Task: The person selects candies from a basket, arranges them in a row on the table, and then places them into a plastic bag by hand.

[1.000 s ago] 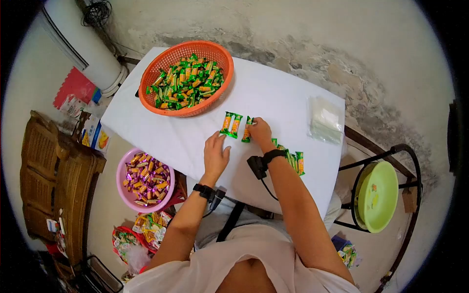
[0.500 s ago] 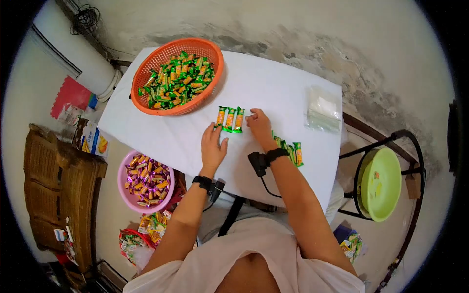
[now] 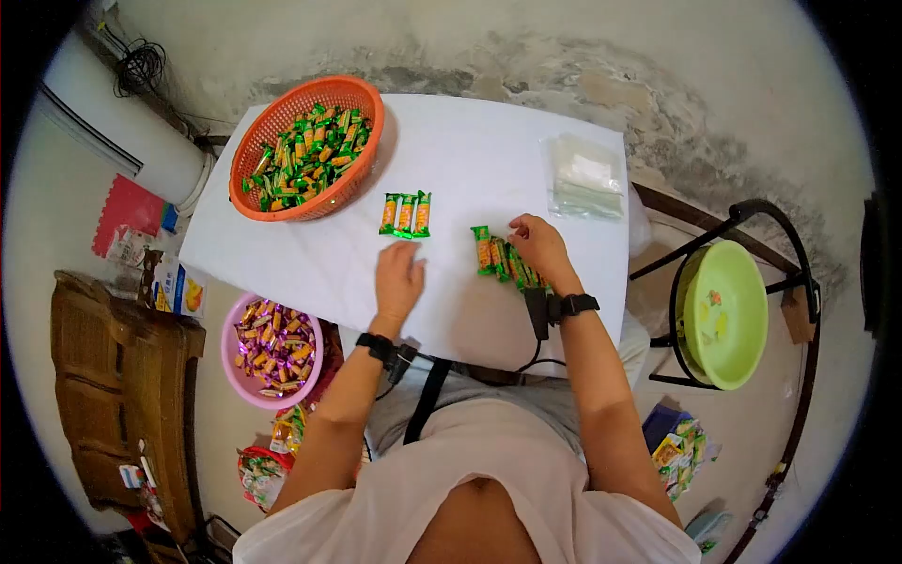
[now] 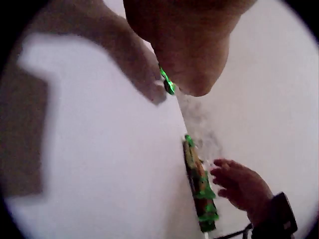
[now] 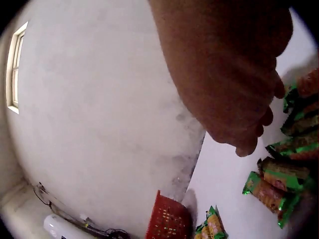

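Note:
Three green-and-orange wrapped snack bars (image 3: 405, 215) lie side by side on the white-covered table (image 3: 442, 150). My left hand (image 3: 399, 280) rests just below this row with relaxed fingers, and nothing shows in its grasp. To the right, several more snack bars (image 3: 492, 252) lie in a slanting, overlapping line. My right hand (image 3: 545, 252) hovers beside them, its loosely bent fingers apart and holding nothing. In the left wrist view the right hand (image 4: 241, 186) appears close to the line of bars (image 4: 199, 186). The right wrist view shows bars (image 5: 269, 191) below the fingertips.
An orange basket (image 3: 374, 141) full of the same bars stands at the table's back left. Clear plastic bags (image 3: 587, 179) lie at the back right. Beside the table are a pink basin (image 3: 230, 352) of purple-wrapped sweets and a green basin (image 3: 728, 367) on a black stand.
My right hand set a third bar beside the first two, let go and moved right to the slanting line. My left hand drew back slightly from the row. The head view shifted.

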`<move>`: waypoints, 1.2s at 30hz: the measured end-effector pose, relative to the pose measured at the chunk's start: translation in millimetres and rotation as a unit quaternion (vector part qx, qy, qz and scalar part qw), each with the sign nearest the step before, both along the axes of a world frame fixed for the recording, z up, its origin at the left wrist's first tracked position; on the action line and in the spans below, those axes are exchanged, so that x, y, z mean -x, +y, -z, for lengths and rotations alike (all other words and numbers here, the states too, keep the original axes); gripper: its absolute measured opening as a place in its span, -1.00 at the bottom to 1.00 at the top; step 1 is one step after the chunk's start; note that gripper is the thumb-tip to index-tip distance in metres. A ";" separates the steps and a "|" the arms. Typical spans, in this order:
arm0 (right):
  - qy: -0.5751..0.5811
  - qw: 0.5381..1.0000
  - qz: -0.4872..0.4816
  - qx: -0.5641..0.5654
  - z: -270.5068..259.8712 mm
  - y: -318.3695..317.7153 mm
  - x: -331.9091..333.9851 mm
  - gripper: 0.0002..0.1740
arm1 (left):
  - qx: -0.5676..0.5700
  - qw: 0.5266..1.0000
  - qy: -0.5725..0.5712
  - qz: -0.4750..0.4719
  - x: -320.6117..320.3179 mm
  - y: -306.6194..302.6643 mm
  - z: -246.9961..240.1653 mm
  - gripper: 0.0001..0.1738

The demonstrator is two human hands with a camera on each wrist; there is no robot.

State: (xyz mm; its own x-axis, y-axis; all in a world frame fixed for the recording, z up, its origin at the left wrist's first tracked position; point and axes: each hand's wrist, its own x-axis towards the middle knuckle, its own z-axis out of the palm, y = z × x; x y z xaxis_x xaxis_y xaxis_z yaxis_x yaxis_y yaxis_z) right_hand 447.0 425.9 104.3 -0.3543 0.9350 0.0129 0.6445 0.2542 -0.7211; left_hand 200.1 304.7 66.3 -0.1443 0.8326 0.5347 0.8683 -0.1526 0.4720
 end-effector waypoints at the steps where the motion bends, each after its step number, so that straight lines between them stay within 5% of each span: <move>1: 0.003 1.000 0.002 0.002 2.9 -3.0 -0.6 -0.72 | 0.007 0.999 -0.031 0.029 -17.4 -2.1 -6.7 -0.65; 8: 0.014 0.999 0.039 -0.010 7.3 -24.2 -1.4 -0.71 | 0.107 0.988 -0.057 0.100 -93.7 10.1 -2.7 -0.34; 17: 0.014 0.990 0.044 -0.134 10.7 -59.2 3.8 -0.55 | 0.131 0.987 -0.034 0.086 -93.1 22.3 -11.0 -0.57; 23: -0.141 0.968 0.028 -0.206 2.7 -83.8 14.0 -0.50 | 0.126 0.987 -0.050 0.086 -86.9 22.2 -9.1 -0.64; 29: -0.193 0.959 0.067 -0.198 17.9 -81.6 14.6 -0.60 | 0.126 0.987 -0.059 0.078 -85.5 16.7 -13.2 -0.61; 36: -0.097 0.962 0.032 -0.251 3.0 -68.0 2.1 -0.75 | 0.085 0.992 -0.043 0.087 -75.7 17.4 -4.0 -0.54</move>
